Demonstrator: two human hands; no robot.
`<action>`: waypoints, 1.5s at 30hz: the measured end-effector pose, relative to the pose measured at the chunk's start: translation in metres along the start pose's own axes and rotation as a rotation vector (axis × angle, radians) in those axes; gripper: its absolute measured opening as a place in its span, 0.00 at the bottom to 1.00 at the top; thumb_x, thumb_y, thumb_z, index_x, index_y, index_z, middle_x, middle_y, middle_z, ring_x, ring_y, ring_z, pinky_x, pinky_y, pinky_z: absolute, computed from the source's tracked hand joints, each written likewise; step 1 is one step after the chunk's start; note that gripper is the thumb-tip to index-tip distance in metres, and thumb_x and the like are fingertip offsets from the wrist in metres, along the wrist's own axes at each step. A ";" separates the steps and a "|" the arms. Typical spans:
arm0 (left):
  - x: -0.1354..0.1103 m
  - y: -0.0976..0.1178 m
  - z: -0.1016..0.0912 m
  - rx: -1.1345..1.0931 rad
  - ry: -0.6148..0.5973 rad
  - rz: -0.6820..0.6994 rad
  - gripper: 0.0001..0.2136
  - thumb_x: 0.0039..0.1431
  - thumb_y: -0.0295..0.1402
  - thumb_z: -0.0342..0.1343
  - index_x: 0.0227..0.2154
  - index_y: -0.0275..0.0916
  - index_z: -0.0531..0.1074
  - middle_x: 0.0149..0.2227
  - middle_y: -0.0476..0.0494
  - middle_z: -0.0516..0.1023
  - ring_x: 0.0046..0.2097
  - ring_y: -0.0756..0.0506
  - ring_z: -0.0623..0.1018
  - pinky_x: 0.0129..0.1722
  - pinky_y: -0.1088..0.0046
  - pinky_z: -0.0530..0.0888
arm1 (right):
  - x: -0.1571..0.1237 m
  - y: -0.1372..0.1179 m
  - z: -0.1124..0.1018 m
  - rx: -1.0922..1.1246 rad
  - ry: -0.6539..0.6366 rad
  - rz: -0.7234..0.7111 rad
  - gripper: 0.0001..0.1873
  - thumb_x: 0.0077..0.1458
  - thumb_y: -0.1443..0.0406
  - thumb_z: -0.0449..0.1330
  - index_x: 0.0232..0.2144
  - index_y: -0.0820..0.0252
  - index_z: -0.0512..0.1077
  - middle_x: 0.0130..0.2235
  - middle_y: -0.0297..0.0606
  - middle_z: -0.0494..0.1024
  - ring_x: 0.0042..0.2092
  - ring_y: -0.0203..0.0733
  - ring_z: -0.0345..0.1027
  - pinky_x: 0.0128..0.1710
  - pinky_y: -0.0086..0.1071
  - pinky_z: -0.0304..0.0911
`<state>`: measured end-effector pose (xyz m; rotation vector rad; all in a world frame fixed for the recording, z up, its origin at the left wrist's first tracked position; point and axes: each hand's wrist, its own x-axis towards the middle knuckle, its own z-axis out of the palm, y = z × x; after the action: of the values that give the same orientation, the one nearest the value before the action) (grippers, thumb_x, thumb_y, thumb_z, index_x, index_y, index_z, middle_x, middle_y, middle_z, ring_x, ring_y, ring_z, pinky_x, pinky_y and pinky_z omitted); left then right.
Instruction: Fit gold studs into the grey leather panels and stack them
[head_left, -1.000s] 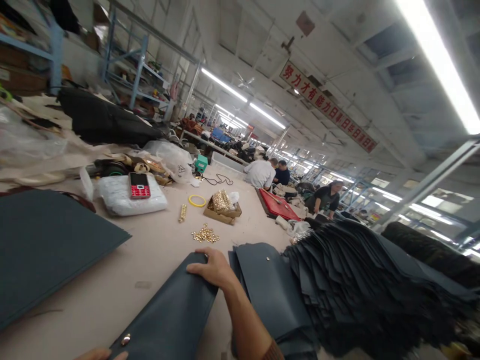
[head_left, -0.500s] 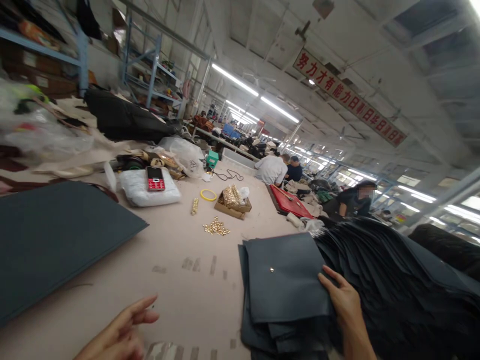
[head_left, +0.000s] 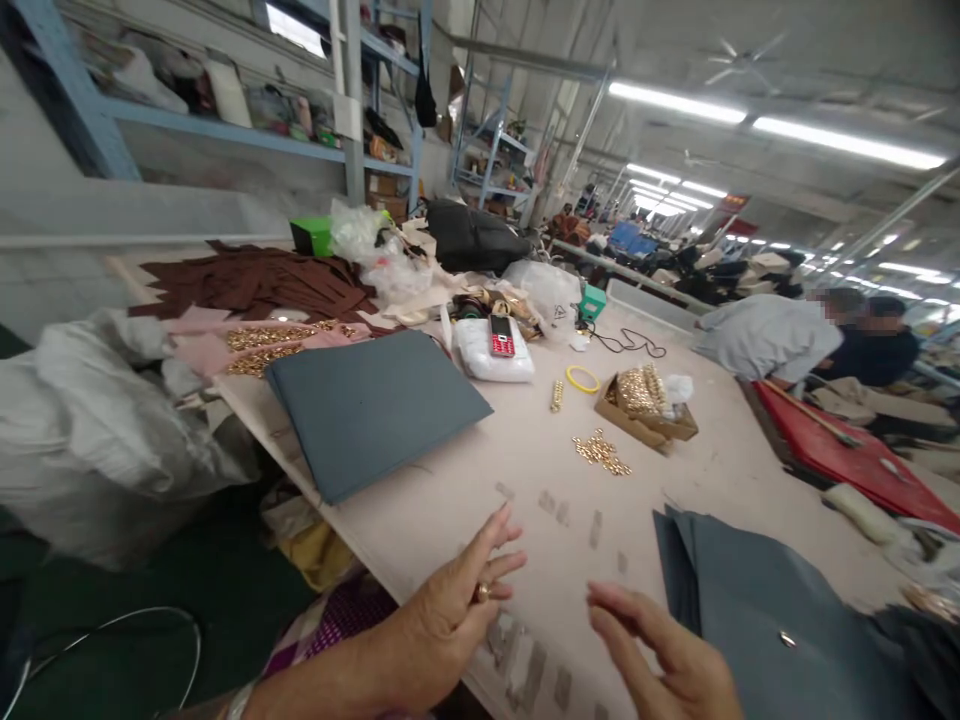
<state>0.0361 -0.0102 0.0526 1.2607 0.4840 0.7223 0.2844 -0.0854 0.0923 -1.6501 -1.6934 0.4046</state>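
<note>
My left hand [head_left: 450, 610] hovers open over the near edge of the beige worktable [head_left: 525, 500], a ring on one finger, holding nothing. My right hand [head_left: 660, 660] is beside it, fingers stretched out and slightly blurred, empty, just left of a stack of dark grey leather pieces [head_left: 757, 610] with a metal snap [head_left: 786, 638]. A larger pile of grey sheets [head_left: 371, 405] lies to the left on the table. Loose gold fittings [head_left: 600, 452] lie scattered beyond my hands.
A small cardboard box of gold hardware [head_left: 645, 405], a yellow ring [head_left: 583, 379], a red phone [head_left: 502, 338] on a white packet, brown leather pieces [head_left: 255, 280] and plastic bags crowd the far side. Two people sit at the right by a red tray [head_left: 847, 455]. Shelving stands behind.
My view has swung left and down. My right hand has let go of the grey stack and come toward the left hand; both now hover empty over the table edge.
</note>
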 end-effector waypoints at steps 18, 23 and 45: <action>-0.001 0.004 -0.025 -0.466 0.227 -0.151 0.21 0.59 0.37 0.59 0.56 0.43 0.72 0.61 0.42 0.70 0.64 0.38 0.65 0.66 0.55 0.57 | 0.030 -0.049 0.125 0.311 0.023 -0.064 0.10 0.55 0.67 0.63 0.41 0.55 0.80 0.36 0.35 0.84 0.34 0.37 0.79 0.36 0.20 0.73; -0.013 0.011 -0.028 0.290 0.170 -0.055 0.23 0.68 0.32 0.45 0.65 0.41 0.57 0.65 0.42 0.64 0.64 0.43 0.65 0.67 0.62 0.57 | 0.031 -0.040 0.126 0.545 -0.069 0.115 0.10 0.55 0.65 0.63 0.40 0.56 0.81 0.37 0.39 0.84 0.37 0.43 0.80 0.39 0.26 0.75; -0.026 0.017 -0.056 0.414 0.227 0.100 0.26 0.66 0.27 0.45 0.66 0.34 0.52 0.63 0.35 0.66 0.62 0.37 0.69 0.62 0.66 0.63 | 0.059 -0.081 0.161 0.608 -0.047 0.373 0.13 0.47 0.56 0.67 0.29 0.61 0.78 0.29 0.39 0.82 0.33 0.45 0.77 0.37 0.31 0.74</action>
<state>-0.0239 0.0116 0.0535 1.6051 0.7902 0.8841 0.1210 0.0023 0.0524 -1.4812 -1.1208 1.0307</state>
